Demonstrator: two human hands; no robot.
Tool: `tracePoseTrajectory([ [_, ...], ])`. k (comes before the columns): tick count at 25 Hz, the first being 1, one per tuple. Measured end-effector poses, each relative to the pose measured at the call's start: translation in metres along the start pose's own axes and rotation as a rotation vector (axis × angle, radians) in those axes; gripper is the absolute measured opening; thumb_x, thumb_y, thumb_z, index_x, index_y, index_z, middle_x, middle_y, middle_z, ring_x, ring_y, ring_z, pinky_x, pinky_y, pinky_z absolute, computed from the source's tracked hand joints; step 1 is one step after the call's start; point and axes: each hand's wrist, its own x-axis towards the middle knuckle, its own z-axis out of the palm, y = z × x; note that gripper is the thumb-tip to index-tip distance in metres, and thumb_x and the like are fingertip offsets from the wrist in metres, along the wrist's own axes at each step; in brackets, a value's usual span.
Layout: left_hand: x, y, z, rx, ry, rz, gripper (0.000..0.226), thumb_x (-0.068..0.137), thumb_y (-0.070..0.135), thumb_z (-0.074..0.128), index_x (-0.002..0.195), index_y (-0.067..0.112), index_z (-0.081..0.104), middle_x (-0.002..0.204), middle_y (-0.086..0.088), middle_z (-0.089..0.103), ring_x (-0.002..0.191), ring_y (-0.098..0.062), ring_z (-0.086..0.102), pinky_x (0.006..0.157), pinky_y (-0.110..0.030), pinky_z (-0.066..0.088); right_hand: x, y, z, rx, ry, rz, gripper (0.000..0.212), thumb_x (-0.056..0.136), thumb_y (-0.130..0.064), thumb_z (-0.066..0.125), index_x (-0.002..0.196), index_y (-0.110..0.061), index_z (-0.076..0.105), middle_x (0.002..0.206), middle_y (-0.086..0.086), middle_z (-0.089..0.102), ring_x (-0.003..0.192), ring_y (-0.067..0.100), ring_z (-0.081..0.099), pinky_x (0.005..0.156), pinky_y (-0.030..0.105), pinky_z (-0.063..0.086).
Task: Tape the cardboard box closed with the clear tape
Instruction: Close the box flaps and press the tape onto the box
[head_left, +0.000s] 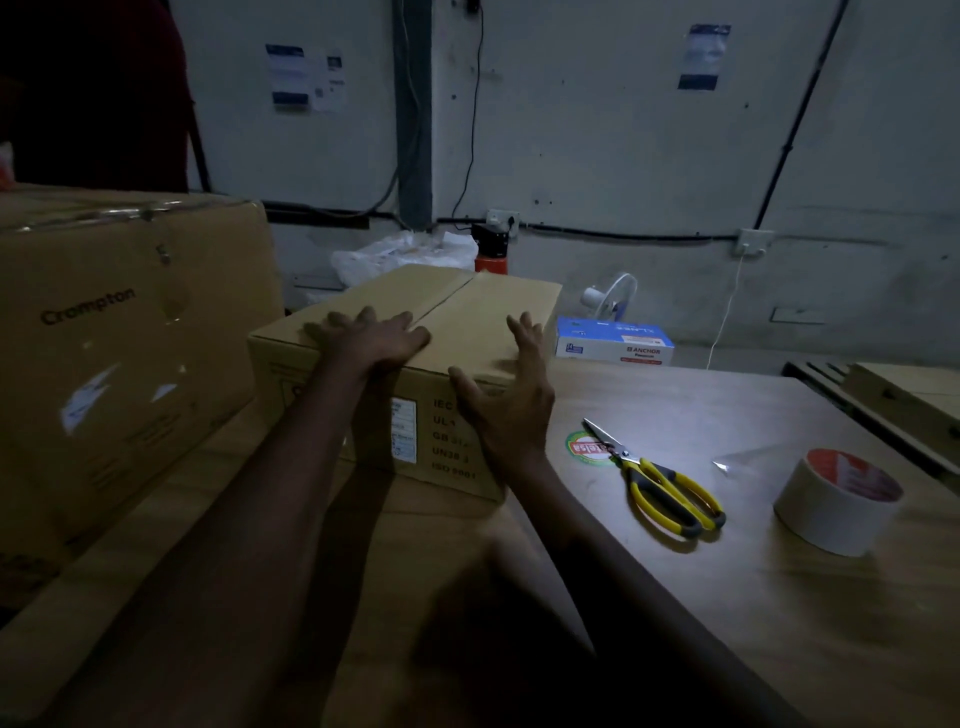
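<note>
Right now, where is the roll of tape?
In the head view, the tape roll sits on the table's right side, just right of the yellow-handled scissors, away from both hands.

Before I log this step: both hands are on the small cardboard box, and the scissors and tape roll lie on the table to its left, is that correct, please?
Not quite. The head view shows the scissors and tape roll on the table to the right of the cardboard box, not the left. The left hand and right hand are indeed on it.

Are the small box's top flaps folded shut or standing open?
Shut: the cardboard box flaps lie flat, meeting along a seam, left hand pressing on top.
</note>
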Motion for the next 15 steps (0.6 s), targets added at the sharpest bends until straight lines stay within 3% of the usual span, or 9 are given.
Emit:
tracePoseTrajectory([
  [4, -0.002, 0.002, -0.001, 0.024, 0.002, -0.056, 0.066, 0.09, 0.071, 0.021, 0.15, 0.045, 0.017, 0.162, -0.01, 0.008, 0.142, -0.052, -0.001, 0.108, -0.07, -0.007, -0.02, 0.025, -0.002, 0.057, -0.155, 0.25, 0.115, 0.057, -0.05, 0.083, 0.148, -0.038, 0.014, 0.144, 0.0, 0.046, 0.126, 0.017, 0.05, 0.098, 0.045, 0.051],
  [7, -0.009, 0.004, -0.001, 0.061, 0.06, -0.075, 0.065, 0.091, 0.069, 0.023, 0.149, 0.041, 0.02, 0.16, -0.012, 0.015, 0.141, -0.051, 0.007, 0.11, -0.066, 0.0, -0.019, 0.044, -0.011, 0.195, -0.362, 0.386, 0.119, 0.054, -0.041, 0.087, 0.147, -0.045, 0.012, 0.139, -0.002, 0.051, 0.121, 0.019, 0.056, 0.093, 0.05, 0.054],
  [10, 0.0, -0.001, -0.005, 0.066, 0.093, -0.047, 0.063, 0.088, 0.068, 0.023, 0.143, 0.04, 0.037, 0.152, -0.013, 0.031, 0.137, -0.046, 0.021, 0.109, -0.061, 0.01, -0.004, 0.048, -0.034, 0.552, -0.512, 0.541, 0.093, 0.072, -0.041, 0.074, 0.147, -0.037, 0.021, 0.143, 0.004, 0.044, 0.116, 0.021, 0.057, 0.094, 0.046, 0.052],
  [12, 0.007, -0.008, -0.011, -0.002, 0.127, -0.098, 0.07, 0.084, 0.068, 0.018, 0.136, 0.033, 0.048, 0.147, -0.015, 0.039, 0.134, -0.043, 0.025, 0.11, -0.061, 0.011, 0.003, 0.048, -0.044, 0.659, -0.389, 0.747, 0.065, 0.086, -0.053, 0.052, 0.143, -0.032, 0.031, 0.146, 0.012, 0.039, 0.107, 0.021, 0.056, 0.095, 0.043, 0.048],
  [15, 0.014, -0.023, -0.023, -0.034, 0.081, -0.28, 0.078, 0.084, 0.068, 0.026, 0.146, 0.022, 0.036, 0.154, -0.025, 0.021, 0.14, -0.049, 0.011, 0.112, -0.06, 0.009, 0.014, 0.042, -0.043, 0.471, -0.215, 0.996, 0.042, 0.097, -0.044, 0.042, 0.13, -0.018, 0.041, 0.128, 0.023, 0.047, 0.1, 0.034, 0.057, 0.078, 0.043, 0.055],
])
